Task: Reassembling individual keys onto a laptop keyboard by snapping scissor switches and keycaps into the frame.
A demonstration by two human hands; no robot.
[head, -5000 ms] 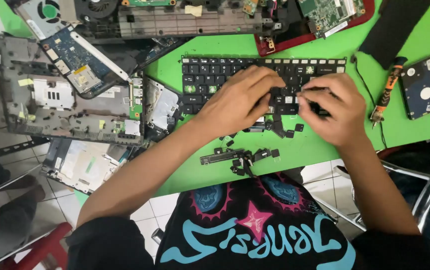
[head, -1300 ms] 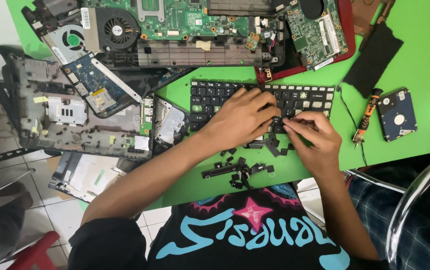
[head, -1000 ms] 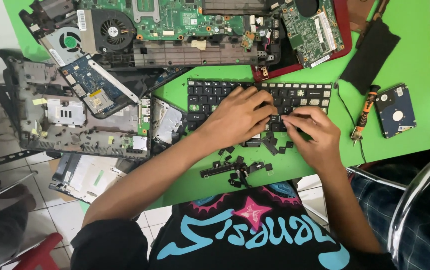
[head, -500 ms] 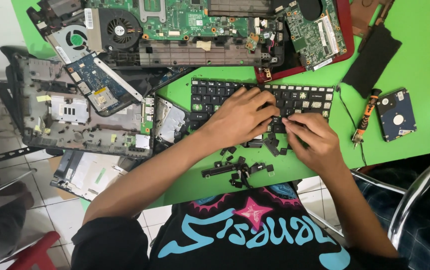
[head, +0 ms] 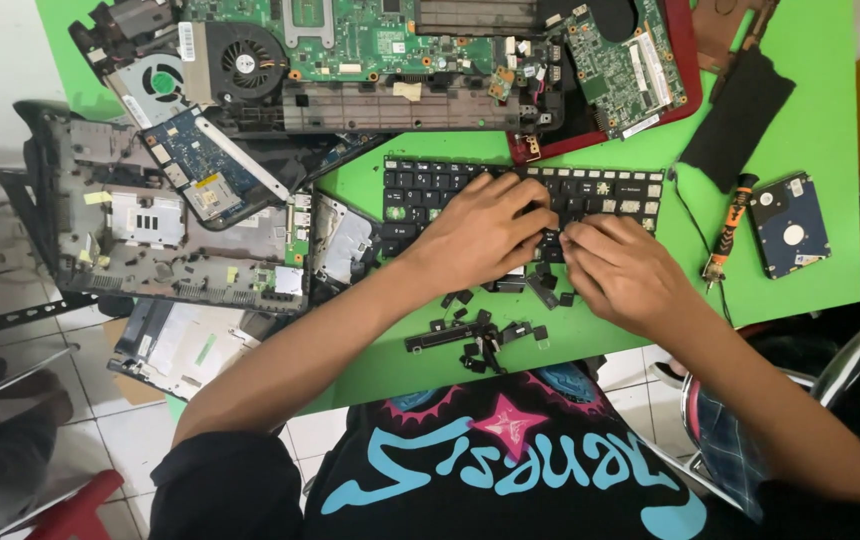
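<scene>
Two bare hands are laid on a black keyboard (head: pixel 430 190) that is set flat on the green table (head: pixel 810 120). The left hand (head: pixel 480 235) is pressed down on the keys with its fingers bent, and the right hand (head: pixel 625 275) is curled at the front edge, but what is pinched there cannot be told. Loose black key pieces (head: pixel 480 335) are scattered just in front, and a small screwdriver (head: pixel 728 228) is left nearby on the right.

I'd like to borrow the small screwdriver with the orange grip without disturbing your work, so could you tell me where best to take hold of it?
Take the screwdriver by its orange handle, the thicker upper part, coming from the right side of the table. It lies flat, roughly upright in the view, between the keyboard and the hard drive. A thin cable runs beside it on the left, so avoid that side.
</scene>
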